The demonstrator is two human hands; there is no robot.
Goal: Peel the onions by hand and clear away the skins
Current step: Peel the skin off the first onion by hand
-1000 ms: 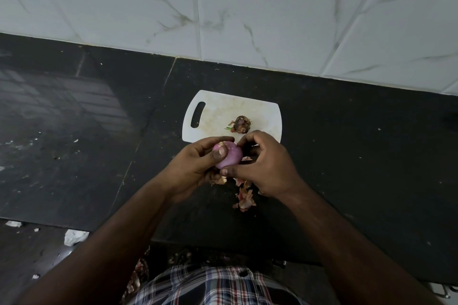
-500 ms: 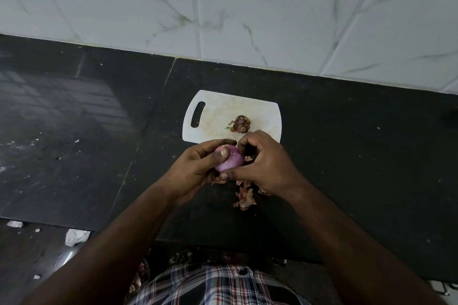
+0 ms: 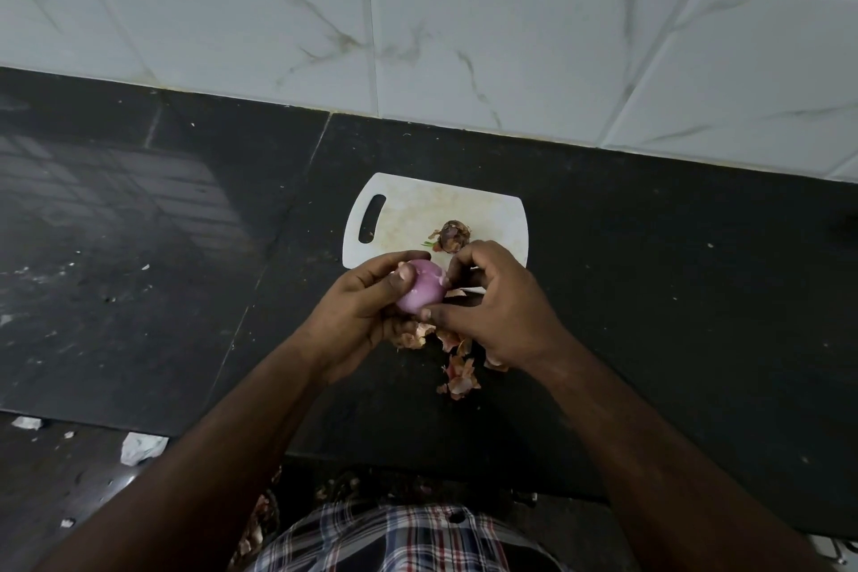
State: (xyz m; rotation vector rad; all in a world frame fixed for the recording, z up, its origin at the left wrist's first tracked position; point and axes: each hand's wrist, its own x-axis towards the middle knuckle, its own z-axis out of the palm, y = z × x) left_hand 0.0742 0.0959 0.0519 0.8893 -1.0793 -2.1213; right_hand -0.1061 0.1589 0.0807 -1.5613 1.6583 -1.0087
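Note:
A pink-purple onion, mostly bare of skin, is held above the black counter just in front of the white cutting board. My left hand grips it from the left, thumb across its top. My right hand holds its right end, fingers curled over the tip and thumb under it. Dry brown skins lie on the counter below my hands. A second onion, still in its dark skin, sits on the board.
The black stone counter runs left and right, with a white tiled wall behind. Crumpled white scraps and more skins lie on the floor near the counter's front edge.
The onion has turned slightly between my hands and my right fingers have shifted on its tip. Both hands stay in the same place.

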